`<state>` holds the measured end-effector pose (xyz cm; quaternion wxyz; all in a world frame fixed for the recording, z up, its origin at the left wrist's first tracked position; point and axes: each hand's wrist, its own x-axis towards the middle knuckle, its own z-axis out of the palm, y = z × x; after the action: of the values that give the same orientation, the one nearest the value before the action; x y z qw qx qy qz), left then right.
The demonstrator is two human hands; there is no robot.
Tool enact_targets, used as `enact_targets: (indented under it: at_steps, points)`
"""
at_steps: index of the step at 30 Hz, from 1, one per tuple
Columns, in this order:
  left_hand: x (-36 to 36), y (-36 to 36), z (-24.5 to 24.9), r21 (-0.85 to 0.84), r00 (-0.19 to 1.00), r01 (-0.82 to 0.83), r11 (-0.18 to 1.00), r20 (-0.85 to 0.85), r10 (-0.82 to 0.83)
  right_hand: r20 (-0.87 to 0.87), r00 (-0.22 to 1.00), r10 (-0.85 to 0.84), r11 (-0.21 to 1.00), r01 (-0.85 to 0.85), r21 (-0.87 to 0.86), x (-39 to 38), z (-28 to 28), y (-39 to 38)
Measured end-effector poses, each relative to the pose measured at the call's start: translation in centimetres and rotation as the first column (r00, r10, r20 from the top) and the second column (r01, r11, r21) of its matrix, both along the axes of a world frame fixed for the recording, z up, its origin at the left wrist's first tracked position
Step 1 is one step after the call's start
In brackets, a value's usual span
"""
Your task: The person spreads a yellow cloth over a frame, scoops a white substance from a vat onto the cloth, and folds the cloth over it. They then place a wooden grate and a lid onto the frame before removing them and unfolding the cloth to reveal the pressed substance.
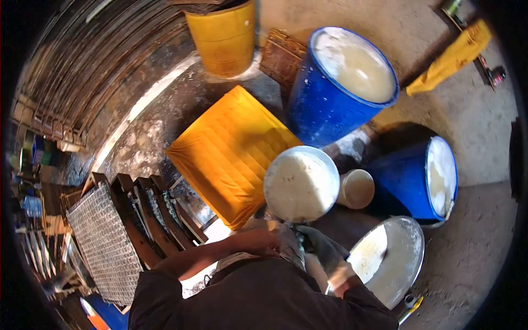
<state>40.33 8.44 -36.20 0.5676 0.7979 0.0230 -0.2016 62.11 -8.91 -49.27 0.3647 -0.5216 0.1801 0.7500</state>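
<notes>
My left hand [268, 242] is bare and closed at a crumpled grey item in front of my body; what it grips is too small to make out. My right hand [318, 242] wears a dark grey glove and lies beside that item, its fingers hidden in shadow. Just beyond both hands stands a round white container [301, 184] with pale contents. An orange cloth-like cover [234, 154] lies over a square shape to its left. A smaller whitish bucket [356, 189] stands at its right.
Two blue barrels [319, 104] [399, 179] hold pale liquid. A large metal basin [404, 264] sits at the right. A yellow barrel [223, 41] stands at the back. Brown frames and a textured panel [104, 247] are at the left. A yellow cloth [454, 58] lies at upper right.
</notes>
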Motion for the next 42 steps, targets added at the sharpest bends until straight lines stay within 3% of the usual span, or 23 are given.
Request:
enact_targets:
  at_steps: [3, 5, 7, 11, 13, 16, 18, 20, 21, 23, 25, 27, 29, 30, 32, 34, 36, 38, 40, 41, 42]
  points:
    - [-3.1, 0.7, -2.1, -0.053, 0.994, -0.099, 0.994, -0.041, 0.097, -0.070, 0.996, 0.060, 0.995, -0.055, 0.079, -3.4, -2.5, 7.5]
    - [-3.7, 1.4, -1.0, -0.040, 0.988, -0.120, 0.992, -0.101, 0.115, -0.089, 0.992, 0.090, 0.992, -0.081, 0.100, -5.1, -3.1, 11.4]
    - [-4.2, 1.7, -0.9, -0.035, 0.980, -0.128, 0.991, -0.158, 0.121, -0.028, 0.985, 0.167, 0.967, -0.159, 0.197, -6.1, -3.2, 14.7]
    - [-4.9, 1.6, -2.5, 0.009, 0.985, -0.130, 0.991, -0.113, 0.130, 0.115, 0.952, 0.284, 0.891, -0.306, 0.336, -7.0, -2.9, 19.0]
    - [-5.2, 0.9, -3.9, -0.014, 0.979, -0.166, 0.986, -0.120, 0.163, 0.118, 0.959, 0.258, 0.916, -0.282, 0.285, -7.2, -4.9, 19.7]
    - [-5.0, 2.2, -2.0, -0.067, 0.977, -0.181, 0.981, -0.124, 0.171, 0.232, 0.952, 0.198, 0.913, -0.266, 0.310, -7.1, -8.0, 21.1]
    - [-5.2, 1.8, -2.9, -0.105, 0.979, -0.176, 0.979, -0.117, 0.164, 0.216, 0.961, 0.173, 0.952, -0.219, 0.214, -6.7, -7.0, 22.3]
    - [-4.7, 1.9, -1.9, -0.038, 0.971, -0.218, 0.975, -0.114, 0.212, 0.375, 0.905, 0.201, 0.966, -0.246, 0.075, -6.1, -6.3, 22.7]
    - [-4.5, 1.7, -1.4, -0.046, 0.955, -0.270, 0.962, -0.137, 0.261, 0.371, 0.908, 0.193, 0.970, -0.234, 0.068, -5.7, -6.4, 22.8]
    - [-4.0, 1.8, -0.3, -0.075, 0.950, -0.286, 0.955, -0.150, 0.273, 0.514, 0.858, -0.005, 0.987, -0.079, 0.142, -4.8, -6.7, 23.3]
    - [-3.2, 2.2, 1.1, -0.100, 0.945, -0.302, 0.948, -0.163, 0.284, 0.887, 0.461, 0.014, 0.998, -0.057, 0.014, -3.1, -10.0, 25.0]
    - [-2.3, 2.4, 2.4, -0.150, 0.954, -0.280, 0.948, -0.156, 0.257, 0.991, -0.067, -0.114, 0.993, 0.002, 0.115, 0.4, -10.1, 24.7]
    - [-2.2, 1.8, 2.3, -0.118, 0.967, -0.241, 0.963, -0.114, 0.228, 0.987, -0.161, -0.008, 0.995, 0.094, 0.023, 3.8, -6.3, 23.0]
    - [-2.0, 1.5, 2.3, -0.090, 0.976, -0.213, 0.973, -0.065, 0.208, 0.986, -0.167, -0.006, 0.993, 0.117, 0.026, 5.7, -6.3, 21.0]
    - [-1.2, 1.2, 2.3, -0.061, 0.989, -0.150, 0.987, -0.029, 0.148, 0.963, -0.042, -0.266, 0.964, 0.006, 0.267, 9.1, -4.5, 16.1]
    - [0.1, 1.1, 2.4, -0.017, 0.996, -0.084, 0.996, 0.022, 0.084, 0.919, 0.057, -0.389, 0.921, 0.047, 0.387, 10.8, -1.8, 10.9]
    - [1.5, 1.2, 2.6, 0.017, 1.000, -0.002, 1.000, -0.005, 0.002, 0.853, 0.207, -0.479, 0.875, 0.193, 0.444, 11.7, -0.6, 4.5]
    - [3.7, 1.5, 4.0, 0.054, 0.996, 0.088, 0.995, 0.025, -0.089, 0.847, 0.212, -0.488, 0.845, 0.358, 0.397, 9.3, 6.6, -0.1]
    - [5.7, 1.4, 4.5, 0.091, 0.982, 0.177, 0.980, 0.046, -0.182, 0.887, 0.114, -0.447, 0.850, 0.363, 0.381, 10.2, 1.0, -8.0]
    - [6.6, 1.4, 4.0, 0.077, 0.970, 0.233, 0.969, 0.048, -0.237, 0.584, 0.048, -0.811, 0.547, 0.417, 0.726, 11.2, -6.0, -12.8]
    - [7.5, 1.4, 3.9, 0.065, 0.955, 0.291, 0.955, 0.048, -0.294, 0.138, 0.006, -0.990, 0.127, 0.431, 0.893, 12.1, -12.5, -17.5]
